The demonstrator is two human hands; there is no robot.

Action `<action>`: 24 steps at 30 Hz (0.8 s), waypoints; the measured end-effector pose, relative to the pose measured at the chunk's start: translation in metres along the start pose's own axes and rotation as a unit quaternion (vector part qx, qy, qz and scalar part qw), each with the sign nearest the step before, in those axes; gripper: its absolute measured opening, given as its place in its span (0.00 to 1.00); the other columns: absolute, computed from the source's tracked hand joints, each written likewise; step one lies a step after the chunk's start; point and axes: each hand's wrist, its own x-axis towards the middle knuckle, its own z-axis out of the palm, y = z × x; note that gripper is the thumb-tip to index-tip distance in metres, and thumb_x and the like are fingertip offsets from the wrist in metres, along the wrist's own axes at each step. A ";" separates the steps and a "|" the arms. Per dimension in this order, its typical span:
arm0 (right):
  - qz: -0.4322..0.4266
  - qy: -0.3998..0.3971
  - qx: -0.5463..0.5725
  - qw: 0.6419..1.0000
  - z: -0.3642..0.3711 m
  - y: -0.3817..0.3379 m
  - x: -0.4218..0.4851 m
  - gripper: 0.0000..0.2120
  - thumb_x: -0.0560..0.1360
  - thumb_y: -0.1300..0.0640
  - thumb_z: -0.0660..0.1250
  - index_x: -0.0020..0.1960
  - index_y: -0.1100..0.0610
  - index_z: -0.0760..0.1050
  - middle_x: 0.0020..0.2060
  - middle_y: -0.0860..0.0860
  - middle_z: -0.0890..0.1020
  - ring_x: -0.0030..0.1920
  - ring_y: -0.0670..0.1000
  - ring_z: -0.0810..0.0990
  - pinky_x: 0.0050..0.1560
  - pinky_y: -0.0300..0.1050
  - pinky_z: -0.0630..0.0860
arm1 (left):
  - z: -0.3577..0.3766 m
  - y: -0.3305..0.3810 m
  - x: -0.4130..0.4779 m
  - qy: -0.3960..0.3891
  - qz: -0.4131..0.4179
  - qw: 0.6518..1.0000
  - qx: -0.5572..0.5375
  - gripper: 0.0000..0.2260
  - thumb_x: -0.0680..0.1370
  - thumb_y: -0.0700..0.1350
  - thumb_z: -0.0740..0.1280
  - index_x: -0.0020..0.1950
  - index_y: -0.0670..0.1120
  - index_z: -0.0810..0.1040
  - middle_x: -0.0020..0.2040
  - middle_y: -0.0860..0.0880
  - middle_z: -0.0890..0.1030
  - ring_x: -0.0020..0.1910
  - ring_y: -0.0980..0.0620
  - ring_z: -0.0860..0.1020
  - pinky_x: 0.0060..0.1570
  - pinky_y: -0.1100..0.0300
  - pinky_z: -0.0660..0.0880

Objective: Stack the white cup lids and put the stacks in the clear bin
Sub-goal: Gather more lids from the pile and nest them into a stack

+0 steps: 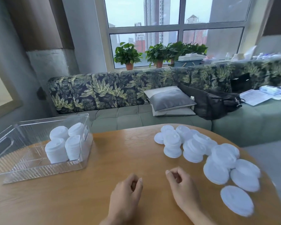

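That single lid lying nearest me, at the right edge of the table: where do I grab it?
Pinch the lone lid by its rim, from above, with the right hand. It lies flat, so only the edge offers a hold. Its left side faces bare table, while other lids crowd behind it.

Round wooden table [120, 151], light grain. Left side — clear bin [44, 170] sits flat on the top. Right side — loose white lids [216, 172] in a cluster, short stacks [172, 143] at its far end, single lid [237, 200] flat near the front-right edge.
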 end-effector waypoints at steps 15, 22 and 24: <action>-0.015 0.030 -0.026 0.999 -0.016 0.013 0.043 0.04 0.80 0.51 0.68 0.46 0.44 0.76 0.40 0.39 0.81 0.44 0.40 0.79 0.46 0.39 0.77 | 0.066 0.022 0.051 0.031 0.059 0.993 0.099 0.10 0.81 0.58 0.65 0.43 0.57 0.70 0.39 0.58 0.76 0.39 0.59 0.74 0.36 0.59 0.67; -0.037 0.102 -0.030 0.994 -0.002 0.015 0.072 0.14 0.79 0.57 0.69 0.63 0.49 0.74 0.60 0.40 0.74 0.49 0.49 0.80 0.48 0.49 0.79 | 0.099 0.032 0.107 0.023 0.159 0.982 0.096 0.28 0.77 0.61 0.67 0.73 0.51 0.70 0.71 0.57 0.71 0.67 0.55 0.69 0.64 0.62 0.65; -0.042 0.113 -0.028 0.992 0.002 0.016 0.077 0.15 0.79 0.57 0.69 0.64 0.49 0.73 0.61 0.40 0.74 0.50 0.50 0.81 0.48 0.50 0.80 | 0.107 0.036 0.123 0.007 0.160 0.984 0.077 0.36 0.75 0.67 0.64 0.79 0.51 0.65 0.76 0.55 0.68 0.74 0.55 0.66 0.71 0.60 0.64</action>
